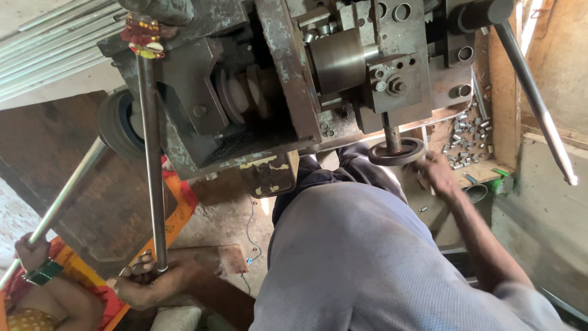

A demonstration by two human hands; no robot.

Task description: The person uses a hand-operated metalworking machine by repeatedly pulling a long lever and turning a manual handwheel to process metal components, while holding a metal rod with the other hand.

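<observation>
My left hand (150, 283) is closed around the lower end of a long steel lever rod (151, 165) that runs up to a worn grey-green lathe-like machine (275, 79). My right hand (438, 173) reaches out to the right and grips the rim of a small round handwheel (395, 153) under the machine's tool slide. A shiny cylindrical chuck (337, 61) sits above the handwheel. My grey-shirted torso fills the lower middle of the view.
Another person's hand (30, 252) with green bangles holds a thin metal bar (61, 199) at the lower left. A wooden tray (468, 138) of several small metal pieces lies right of the handwheel. A second lever bar (536, 101) slants down the right side.
</observation>
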